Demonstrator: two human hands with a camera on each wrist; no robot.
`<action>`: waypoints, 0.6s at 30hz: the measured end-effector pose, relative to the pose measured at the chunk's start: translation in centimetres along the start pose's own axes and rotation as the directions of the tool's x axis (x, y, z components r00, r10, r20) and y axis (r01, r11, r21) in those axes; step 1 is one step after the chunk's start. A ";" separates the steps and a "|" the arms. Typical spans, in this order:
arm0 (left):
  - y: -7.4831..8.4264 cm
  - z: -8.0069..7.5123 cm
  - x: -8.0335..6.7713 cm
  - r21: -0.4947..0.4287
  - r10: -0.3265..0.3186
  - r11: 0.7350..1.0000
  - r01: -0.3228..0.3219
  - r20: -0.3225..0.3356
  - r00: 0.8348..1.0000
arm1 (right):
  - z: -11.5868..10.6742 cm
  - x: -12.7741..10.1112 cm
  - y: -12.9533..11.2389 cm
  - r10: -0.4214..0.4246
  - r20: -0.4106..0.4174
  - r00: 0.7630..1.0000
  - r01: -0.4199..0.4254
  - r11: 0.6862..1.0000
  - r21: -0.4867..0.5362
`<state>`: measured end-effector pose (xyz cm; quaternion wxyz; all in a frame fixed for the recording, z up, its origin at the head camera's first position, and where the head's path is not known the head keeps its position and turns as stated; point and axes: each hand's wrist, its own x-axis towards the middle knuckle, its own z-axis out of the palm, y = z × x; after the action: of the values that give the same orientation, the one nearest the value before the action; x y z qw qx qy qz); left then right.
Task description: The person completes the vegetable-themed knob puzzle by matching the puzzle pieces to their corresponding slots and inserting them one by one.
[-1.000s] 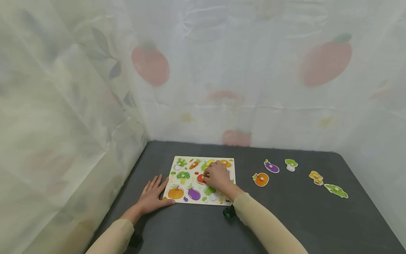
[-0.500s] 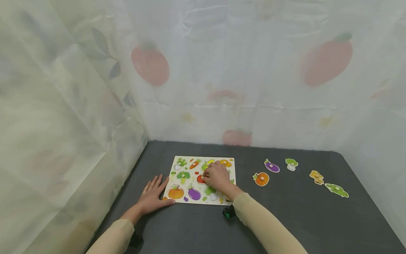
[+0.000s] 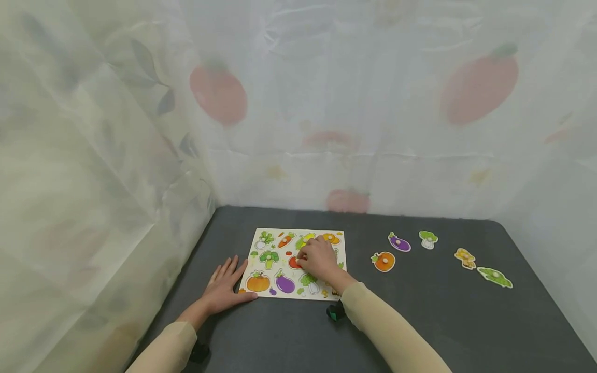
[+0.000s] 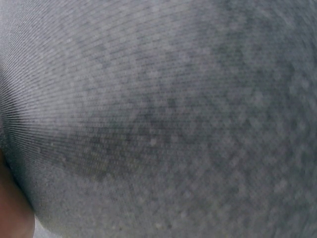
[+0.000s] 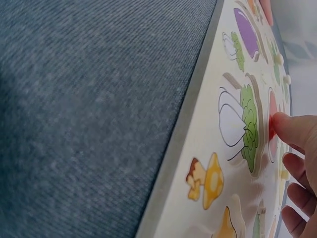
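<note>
A puzzle board (image 3: pixel 286 296) lies flat on a dark worktop (image 3: pixel 289 331). Over the middle of the board is the right hand (image 3: pixel 319 257), its grip pinched at the red tomato piece (image 3: pixel 294 262), with the thumb touching it and the other fingers curled; the tomato piece is at its place on the board, though its knob is hidden. The left hand (image 3: pixel 224 291) rests at the board's left edge, its grip loose, fingers spread flat, with the thumb over the near left corner. At the board's far side is a carrot piece (image 3: pixel 286 239), and nearer the left edge a broccoli piece (image 3: pixel 268 258). Along the board's near edge run a pumpkin picture (image 3: pixel 258 282), an eggplant picture (image 3: pixel 285 283) and a cabbage picture (image 3: pixel 310 283). To the right of the board are an orange pumpkin piece (image 3: pixel 383 262), a purple eggplant piece (image 3: pixel 399 242) and a cabbage piece (image 3: pixel 428 240); well apart from it on that side lie a mushroom piece (image 3: pixel 465 258) and a green pea pod piece (image 3: pixel 495 277). Beyond the board hangs a pale printed sheet (image 3: pixel 298 77)
</note>
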<state>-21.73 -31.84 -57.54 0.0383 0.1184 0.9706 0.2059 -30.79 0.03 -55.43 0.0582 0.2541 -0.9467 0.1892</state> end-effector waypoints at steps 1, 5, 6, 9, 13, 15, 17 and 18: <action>0.0 0.0 0.0 0.000 0.000 1.000 0.000 0.000 1.000 | 0.0 0.0 0.0 -0.002 -0.003 1.000 0.002 1.000 0.003; 0.0 -0.2 0.0 0.012 -0.016 1.000 0.016 0.015 1.000 | 0.2 0.0 0.0 -0.006 -0.015 1.000 0.006 1.000 0.002; 0.0 -0.2 0.0 0.014 -0.020 1.000 0.020 0.018 1.000 | 0.2 0.0 0.0 -0.008 -0.018 1.000 0.008 1.000 -0.004; 0.0 -0.2 0.0 0.014 -0.021 1.000 0.021 0.018 1.000 | 0.3 -0.1 0.0 -0.014 -0.022 1.000 0.014 1.000 -0.018; -0.1 -0.1 0.0 0.005 -0.011 1.000 0.011 0.001 1.000 | -0.3 -0.5 0.0 -0.043 -0.010 0.999 0.043 0.999 -0.011; -0.1 0.0 0.0 -0.003 -0.002 1.000 0.002 -0.008 1.000 | -1.1 -0.6 0.2 -0.054 -0.007 0.999 0.054 0.998 0.009; -0.2 0.0 0.0 -0.008 0.006 1.000 -0.006 -0.018 1.000 | -2.2 -0.7 0.7 -0.059 -0.023 0.998 0.060 0.998 0.024; -0.2 0.0 -0.1 -0.015 0.013 1.000 -0.013 -0.022 1.000 | -2.7 -0.7 1.0 -0.058 -0.036 0.998 0.059 0.998 0.031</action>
<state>-21.71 -32.01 -57.59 0.0273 0.1223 0.9686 0.2149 -30.65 2.18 -53.35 0.0762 0.2793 -0.9345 0.2069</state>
